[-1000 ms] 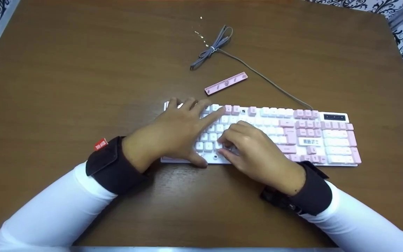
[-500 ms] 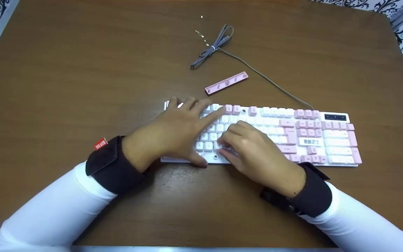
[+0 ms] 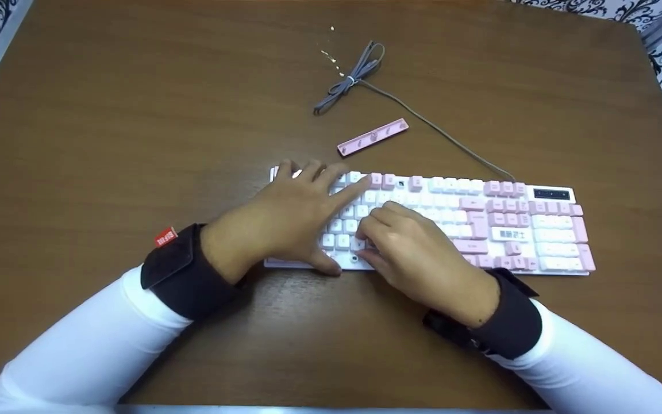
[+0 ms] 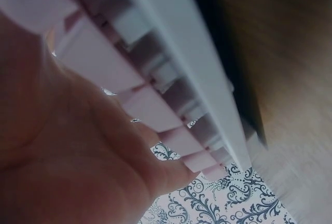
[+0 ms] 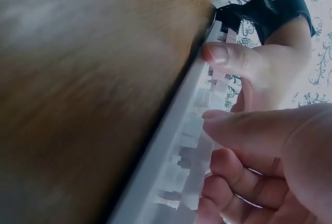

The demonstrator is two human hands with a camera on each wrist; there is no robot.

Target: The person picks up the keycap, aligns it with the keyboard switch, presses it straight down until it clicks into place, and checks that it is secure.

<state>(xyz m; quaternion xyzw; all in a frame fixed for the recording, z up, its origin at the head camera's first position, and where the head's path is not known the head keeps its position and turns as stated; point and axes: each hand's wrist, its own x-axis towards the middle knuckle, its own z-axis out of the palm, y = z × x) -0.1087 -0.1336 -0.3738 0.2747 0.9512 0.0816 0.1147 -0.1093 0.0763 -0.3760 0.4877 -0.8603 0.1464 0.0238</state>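
Observation:
A white and pink keyboard [image 3: 480, 218] lies in front of me in the head view. My left hand [image 3: 285, 221] spreads over its left end, fingers across the keys and thumb at the front edge. My right hand [image 3: 417, 253] is curled over the middle of the lower rows. In the right wrist view, its thumb and fingertips pinch a white keycap [image 5: 193, 130]; the exact grip is partly hidden. Just left of that thumb a dark switch spot [image 3: 354, 259] shows in the front row. Pink keycaps [image 4: 96, 58] stand beside my left palm in the left wrist view.
Behind the keyboard lies a long pink bar [image 3: 372, 137] with small printed motifs, perhaps a space bar keycap. A grey cable [image 3: 349, 80], tied in a bundle, runs to the keyboard's back edge. Small pale specks [image 3: 333, 59] dot the brown table [image 3: 135, 115].
My right hand and wrist have shifted slightly left, still at the same keys. The keyboard's right end has dropped very slightly toward me. My left hand stays in place.

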